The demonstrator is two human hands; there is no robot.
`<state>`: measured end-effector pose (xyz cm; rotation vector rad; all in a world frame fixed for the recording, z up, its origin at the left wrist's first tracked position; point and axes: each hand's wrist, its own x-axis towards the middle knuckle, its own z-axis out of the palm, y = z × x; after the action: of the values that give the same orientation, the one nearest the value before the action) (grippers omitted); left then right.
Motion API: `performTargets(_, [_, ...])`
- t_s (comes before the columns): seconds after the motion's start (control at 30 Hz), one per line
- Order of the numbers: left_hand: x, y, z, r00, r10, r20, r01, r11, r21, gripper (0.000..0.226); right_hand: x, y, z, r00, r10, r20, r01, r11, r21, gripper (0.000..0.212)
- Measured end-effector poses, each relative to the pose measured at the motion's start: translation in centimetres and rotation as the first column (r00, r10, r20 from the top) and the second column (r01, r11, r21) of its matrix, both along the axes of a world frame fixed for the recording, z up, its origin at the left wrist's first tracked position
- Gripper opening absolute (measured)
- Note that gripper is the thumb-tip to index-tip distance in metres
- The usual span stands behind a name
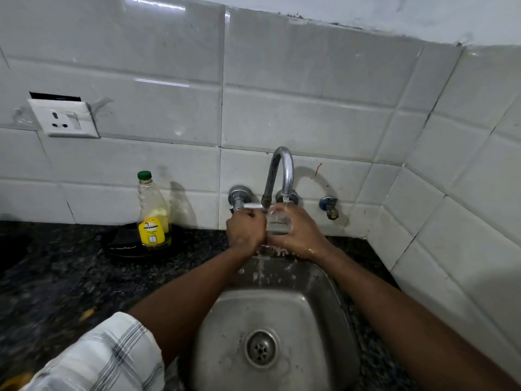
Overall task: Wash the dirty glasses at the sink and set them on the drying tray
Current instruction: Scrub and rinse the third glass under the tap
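A clear glass [278, 222] is held upright under the curved chrome faucet [279, 172], and water runs from the spout into it. My right hand [303, 235] wraps around the glass from the right. My left hand [245, 230] presses against its left side with fingers curled; whether it grips the glass or only rubs it I cannot tell. Water spills from the glass down into the steel sink [324, 311], whose drain [260, 348] sits near the bottom middle.
A yellow dish-soap bottle [153, 218] with a green cap stands on a dark tray [124, 249] left of the sink. A dark granite counter [56, 277] surrounds the basin. A wall socket [63, 118] and a small side tap [329, 207] sit on the white tiles.
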<state>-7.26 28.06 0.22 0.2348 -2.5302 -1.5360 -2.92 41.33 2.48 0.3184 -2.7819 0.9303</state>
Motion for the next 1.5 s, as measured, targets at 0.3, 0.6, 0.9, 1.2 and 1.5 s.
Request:
performTargets(0.3, [1.3, -0.3, -1.2, 0.945, -0.025, -0.326, 0.087, 0.981, 0.175, 0.025, 1.0, -2.5, 1.4, 0.945, -0.179, 0.275, 0.324, 0.634, -0.702, 0.041])
performTargets(0.6, [-0.1, -0.1, 1.3, 0.905, -0.251, 0.344, 0.049, 0.863, 0.502, 0.034, 0.5, -2.6, -0.7, 0.945, -0.323, -0.054, 0.249, 0.815, -0.523, 0.038])
performTargets(0.9, [0.1, -1.4, 0.6, 0.969, -0.16, 0.19, 0.102, 0.953, 0.284, 0.029, 0.5, -3.0, -1.8, 0.976, -0.214, 0.032, 0.182, 0.731, -0.658, 0.036])
performTargets(1.2, [-0.2, -1.4, -1.3, 0.985, 0.002, -0.173, 0.017, 0.994, 0.104, 0.039, -0.9, -3.9, -0.9, 0.969, -0.208, 0.135, 0.242, 0.67, -0.701, 0.036])
performTargets(1.5, [1.8, -1.4, -0.8, 0.915, -0.059, -0.399, 0.073, 0.997, 0.018, 0.025, -1.0, -3.7, -1.8, 0.972, -0.194, 0.135, 0.229, 0.633, -0.74, 0.04])
